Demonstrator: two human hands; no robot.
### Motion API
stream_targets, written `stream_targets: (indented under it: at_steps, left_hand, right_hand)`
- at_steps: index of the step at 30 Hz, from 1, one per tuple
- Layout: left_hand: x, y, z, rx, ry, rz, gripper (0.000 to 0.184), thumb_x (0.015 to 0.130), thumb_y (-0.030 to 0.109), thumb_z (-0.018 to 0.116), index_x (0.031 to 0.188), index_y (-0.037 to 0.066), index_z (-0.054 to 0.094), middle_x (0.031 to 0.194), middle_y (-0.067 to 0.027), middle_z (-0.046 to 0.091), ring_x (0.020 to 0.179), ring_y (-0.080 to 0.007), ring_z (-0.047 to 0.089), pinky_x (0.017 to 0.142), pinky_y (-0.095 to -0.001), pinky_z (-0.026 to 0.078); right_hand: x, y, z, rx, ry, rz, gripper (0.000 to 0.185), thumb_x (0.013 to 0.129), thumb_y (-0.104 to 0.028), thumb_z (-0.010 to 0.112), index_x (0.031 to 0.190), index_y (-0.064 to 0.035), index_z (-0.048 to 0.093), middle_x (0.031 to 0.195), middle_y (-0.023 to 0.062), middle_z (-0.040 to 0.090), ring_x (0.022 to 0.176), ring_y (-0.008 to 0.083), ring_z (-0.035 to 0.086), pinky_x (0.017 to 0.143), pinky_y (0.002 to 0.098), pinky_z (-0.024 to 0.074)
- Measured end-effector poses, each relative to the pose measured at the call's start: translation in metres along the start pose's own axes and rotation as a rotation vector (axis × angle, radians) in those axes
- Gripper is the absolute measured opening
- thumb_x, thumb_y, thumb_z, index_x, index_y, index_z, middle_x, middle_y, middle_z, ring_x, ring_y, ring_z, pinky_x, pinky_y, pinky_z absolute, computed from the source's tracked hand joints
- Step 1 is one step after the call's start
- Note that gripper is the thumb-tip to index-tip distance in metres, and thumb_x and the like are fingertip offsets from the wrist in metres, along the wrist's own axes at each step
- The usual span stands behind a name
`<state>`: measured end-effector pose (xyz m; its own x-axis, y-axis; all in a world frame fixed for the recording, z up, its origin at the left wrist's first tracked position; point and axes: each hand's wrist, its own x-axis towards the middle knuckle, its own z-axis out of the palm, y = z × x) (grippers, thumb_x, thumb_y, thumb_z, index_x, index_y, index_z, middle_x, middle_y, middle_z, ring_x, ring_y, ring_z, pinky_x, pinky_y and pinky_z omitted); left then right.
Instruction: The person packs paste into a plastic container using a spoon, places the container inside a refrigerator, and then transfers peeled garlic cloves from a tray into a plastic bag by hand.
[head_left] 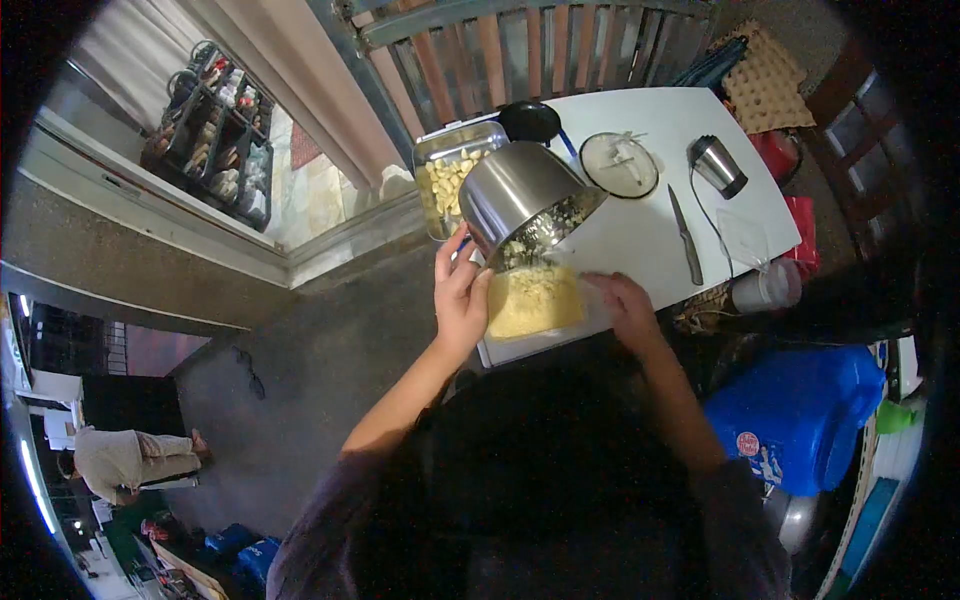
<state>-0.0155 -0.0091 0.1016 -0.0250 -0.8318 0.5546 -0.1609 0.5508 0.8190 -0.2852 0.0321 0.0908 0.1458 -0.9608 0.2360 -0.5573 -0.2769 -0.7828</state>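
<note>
My left hand (463,300) grips the rim of a deep stainless steel bowl (520,190), tilted on its side with its mouth facing down and right. Pale chopped bits (545,232) cling to its inside wall. Directly below the mouth, a rectangular clear container (598,312) on the table holds a yellow, crumbly mass (535,300). My right hand (630,308) is at the container's right side, its fingers closed at the edge; they are slightly blurred. Behind the bowl sits a metal tray (430,150) with peeled garlic cloves (452,180).
On the white table (640,240) are a plate with scraps (618,165), a knife (686,235), a corded chopper motor unit (718,166) and a black pan (530,122). A slatted bench (540,50) stands behind. A blue jug (800,415) is at right; another person (130,460) bends far left.
</note>
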Motion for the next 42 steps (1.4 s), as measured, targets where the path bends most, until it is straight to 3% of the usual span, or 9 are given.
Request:
stream_targets:
  at_steps: [4,7,10,14,19,27,33,39,42]
  left_hand:
    - [0.003,0.007,0.004,0.052,-0.032,-0.023,0.022,0.088,-0.006,0.056,0.070,-0.005,0.044,0.144,-0.0224,0.035,0.132,-0.0399,0.044,0.105,-0.0420,0.040]
    - [0.002,0.005,0.007,0.035,-0.022,0.035,0.020,0.088,-0.006,0.056,0.071,-0.005,0.044,0.143,-0.0227,0.036,0.131,-0.0392,0.045,0.106,-0.0409,0.040]
    - [0.003,0.006,0.007,0.021,-0.001,0.025,0.020,0.088,-0.006,0.056,0.072,-0.005,0.045,0.142,-0.0232,0.037,0.129,-0.0381,0.047,0.106,-0.0409,0.040]
    - [0.003,0.003,0.004,0.070,0.012,0.005,0.020,0.088,-0.004,0.057,0.072,-0.005,0.045,0.140,-0.0235,0.039,0.125,-0.0354,0.049,0.107,-0.0420,0.039]
    - [0.011,0.013,-0.001,0.161,0.006,0.007,0.016,0.086,-0.005,0.058,0.074,-0.005,0.048,0.139,-0.0219,0.041,0.126,-0.0355,0.050,0.105,-0.0431,0.043]
    - [0.019,0.035,0.003,0.186,-0.011,0.008,0.021,0.086,-0.003,0.060,0.071,-0.004,0.044,0.138,-0.0216,0.044,0.123,-0.0376,0.051,0.100,-0.0424,0.043]
    - [0.018,0.041,0.000,0.252,0.025,-0.014,0.020,0.085,-0.004,0.061,0.074,-0.004,0.045,0.136,-0.0193,0.047,0.115,-0.0349,0.054,0.096,-0.0391,0.045]
    - [0.023,0.041,-0.007,0.331,0.056,-0.087,0.014,0.086,0.002,0.061,0.077,-0.003,0.051,0.132,-0.0246,0.047,0.114,-0.0435,0.055,0.091,-0.0424,0.048]
    - [0.025,0.043,-0.008,0.388,0.065,-0.092,0.016,0.085,0.000,0.063,0.078,-0.002,0.050,0.130,-0.0199,0.049,0.101,-0.0307,0.058,0.080,-0.0360,0.051]
  right_hand:
    - [0.044,-0.022,0.001,-0.109,0.112,0.025,0.036,0.091,-0.006,0.052,0.124,-0.0145,0.063,0.089,0.0159,0.061,0.086,0.0330,0.061,0.079,0.0411,0.0491]
    - [0.063,-0.010,0.025,-0.116,0.234,-0.025,0.042,0.088,-0.001,0.052,0.125,-0.0165,0.063,0.087,0.0160,0.060,0.083,0.0335,0.060,0.077,0.0405,0.0491]
    - [0.053,0.000,0.032,-0.122,0.167,0.005,0.036,0.092,-0.001,0.049,0.123,-0.0128,0.064,0.080,0.0106,0.057,0.074,0.0269,0.056,0.073,0.0352,0.0472]
    - [0.020,0.022,0.031,0.040,0.072,-0.048,0.033,0.091,0.000,0.049,0.118,-0.0081,0.066,0.079,0.0104,0.056,0.073,0.0254,0.055,0.072,0.0330,0.0463]
    - [-0.004,0.009,-0.005,-0.033,-0.052,-0.101,0.032,0.089,0.001,0.051,0.116,-0.0054,0.066,0.078,0.0095,0.055,0.071,0.0224,0.054,0.069,0.0302,0.0445]
    - [0.046,-0.025,-0.011,-0.299,0.211,-0.026,0.034,0.089,0.001,0.050,0.118,-0.0080,0.065,0.081,0.0146,0.057,0.072,0.0281,0.055,0.071,0.0344,0.0470]
    - [0.003,-0.001,-0.001,-0.261,0.075,-0.069,0.032,0.092,-0.004,0.049,0.119,-0.0085,0.065,0.079,0.0156,0.054,0.073,0.0323,0.055,0.069,0.0390,0.0457]
    - [-0.007,-0.038,-0.025,-0.389,0.022,-0.028,0.037,0.090,-0.001,0.049,0.122,-0.0115,0.064,0.078,0.0144,0.051,0.074,0.0332,0.055,0.068,0.0391,0.0448]
    - [0.017,-0.059,-0.030,-0.455,0.146,-0.146,0.044,0.088,0.001,0.050,0.127,-0.0147,0.062,0.081,0.0140,0.049,0.073,0.0319,0.055,0.067,0.0396,0.0452]
